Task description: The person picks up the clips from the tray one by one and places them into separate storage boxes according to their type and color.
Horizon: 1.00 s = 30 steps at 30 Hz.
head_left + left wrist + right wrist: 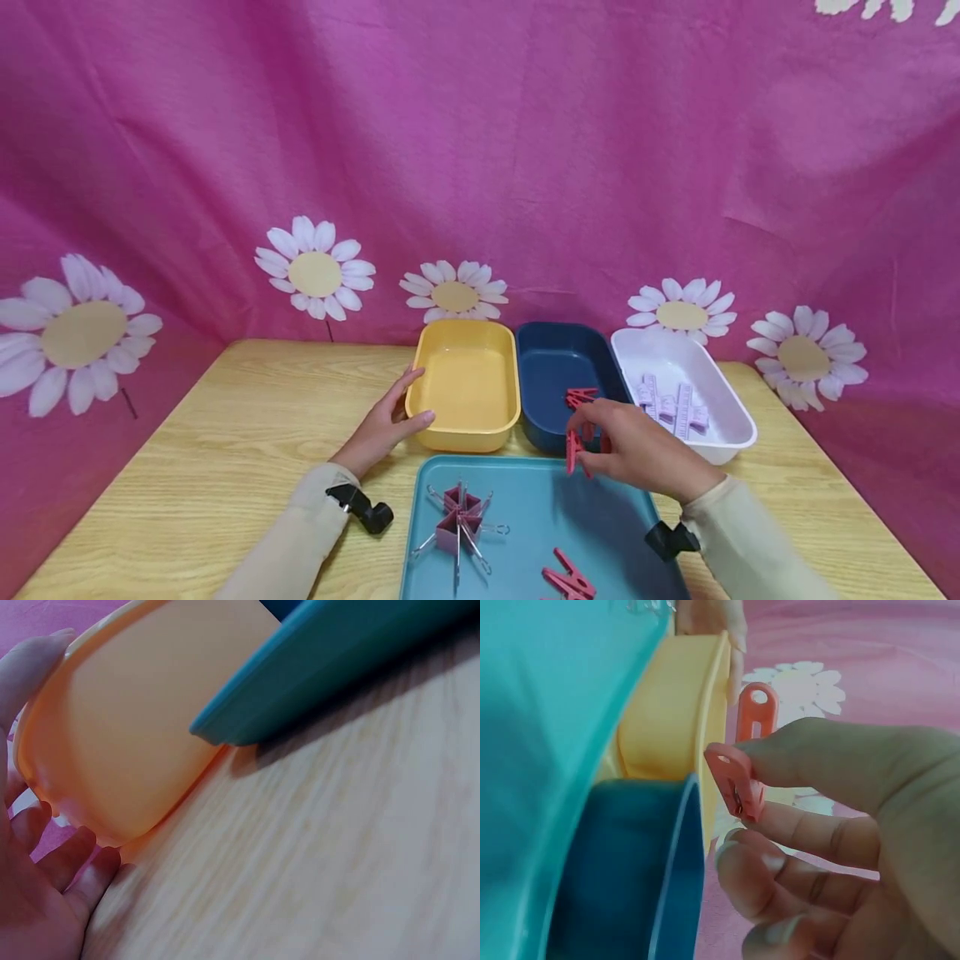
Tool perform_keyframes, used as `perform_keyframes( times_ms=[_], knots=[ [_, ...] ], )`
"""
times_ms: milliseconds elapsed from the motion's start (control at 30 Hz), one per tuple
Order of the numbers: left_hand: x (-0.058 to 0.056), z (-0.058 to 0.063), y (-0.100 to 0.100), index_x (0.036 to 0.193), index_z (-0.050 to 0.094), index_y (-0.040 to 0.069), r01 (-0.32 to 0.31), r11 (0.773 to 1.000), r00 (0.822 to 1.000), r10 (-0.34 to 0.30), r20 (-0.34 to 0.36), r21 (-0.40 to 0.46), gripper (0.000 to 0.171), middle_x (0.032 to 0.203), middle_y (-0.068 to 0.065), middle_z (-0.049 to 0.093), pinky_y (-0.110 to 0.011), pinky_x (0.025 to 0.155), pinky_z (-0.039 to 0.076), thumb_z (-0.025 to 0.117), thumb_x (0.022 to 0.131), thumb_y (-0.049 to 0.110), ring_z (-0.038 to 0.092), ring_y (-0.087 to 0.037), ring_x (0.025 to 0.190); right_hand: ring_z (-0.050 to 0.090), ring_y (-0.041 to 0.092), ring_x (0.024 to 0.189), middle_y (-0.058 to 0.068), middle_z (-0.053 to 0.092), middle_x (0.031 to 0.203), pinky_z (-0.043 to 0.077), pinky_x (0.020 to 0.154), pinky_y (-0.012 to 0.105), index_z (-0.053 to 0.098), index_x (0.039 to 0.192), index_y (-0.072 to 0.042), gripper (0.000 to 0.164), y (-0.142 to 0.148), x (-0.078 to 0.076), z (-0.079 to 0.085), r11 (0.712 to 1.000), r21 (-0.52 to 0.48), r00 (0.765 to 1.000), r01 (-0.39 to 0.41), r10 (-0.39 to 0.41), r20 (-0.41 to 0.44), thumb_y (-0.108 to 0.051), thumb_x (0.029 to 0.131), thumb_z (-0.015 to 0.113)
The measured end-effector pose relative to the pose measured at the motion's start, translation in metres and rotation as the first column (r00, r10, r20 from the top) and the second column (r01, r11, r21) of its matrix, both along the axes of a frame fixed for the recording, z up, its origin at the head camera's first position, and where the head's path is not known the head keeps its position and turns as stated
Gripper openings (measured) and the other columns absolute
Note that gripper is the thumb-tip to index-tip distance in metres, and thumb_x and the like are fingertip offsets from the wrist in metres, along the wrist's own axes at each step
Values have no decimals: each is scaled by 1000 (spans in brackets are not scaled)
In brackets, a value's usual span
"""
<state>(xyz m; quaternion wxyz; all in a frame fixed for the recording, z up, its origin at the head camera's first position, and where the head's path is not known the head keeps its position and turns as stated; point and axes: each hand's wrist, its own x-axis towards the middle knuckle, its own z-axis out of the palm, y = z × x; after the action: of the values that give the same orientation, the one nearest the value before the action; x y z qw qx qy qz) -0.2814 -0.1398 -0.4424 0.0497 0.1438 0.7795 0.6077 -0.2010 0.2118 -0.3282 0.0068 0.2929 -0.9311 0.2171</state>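
Observation:
My left hand holds the left side of a yellow bin, thumb over the rim and fingers against the outer wall. In the left wrist view, those fingertips touch the bin's wall. My right hand pinches a red clothespin between thumb and forefinger, above the front edge of a navy blue bin. Its other fingers are loosely bent. Red clothespins lie inside the blue bin, partly hidden by the right hand.
A teal tray lies in front of the bins, carrying several binder clips and red clothespins. At the right, a white bin contains rolled lilac measuring tapes. A pink daisy-print cloth hangs behind the wooden table.

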Motion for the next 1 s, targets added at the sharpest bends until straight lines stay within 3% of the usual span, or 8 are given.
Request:
perform_keyframes(
  times_ms=[400, 833, 1000],
  knots=[
    [-1, 1, 2, 148, 30, 39, 10, 1000, 1000, -10, 4, 20, 73, 162, 4, 5, -38, 113, 29, 70, 88, 38, 24, -22, 144, 53, 10, 68, -6, 58, 76, 48, 56, 23, 68, 100, -9, 22, -9, -34, 10, 1000, 24, 998, -6, 8, -63, -15, 81, 77],
    [-2, 0, 0, 149, 29, 36, 15, 1000, 1000, -15, 0, 23, 73, 162, 6, 5, -39, 113, 28, 69, 89, 37, 23, -22, 144, 54, 9, 58, -4, 58, 70, 49, 57, 27, 69, 95, -7, 19, -13, -75, 2, 996, 70, 998, 61, -61, 10, -18, 80, 75],
    [-1, 0, 0, 150, 29, 34, 20, 999, 1000, -20, -1, 25, 73, 162, 3, 5, -40, 112, 29, 69, 89, 37, 24, -25, 144, 55, 10, 63, -4, 60, 71, 49, 60, 28, 69, 95, -8, 20, -15, -89, -2, 986, 125, 993, 107, -112, 35, -20, 80, 75]
  ],
)
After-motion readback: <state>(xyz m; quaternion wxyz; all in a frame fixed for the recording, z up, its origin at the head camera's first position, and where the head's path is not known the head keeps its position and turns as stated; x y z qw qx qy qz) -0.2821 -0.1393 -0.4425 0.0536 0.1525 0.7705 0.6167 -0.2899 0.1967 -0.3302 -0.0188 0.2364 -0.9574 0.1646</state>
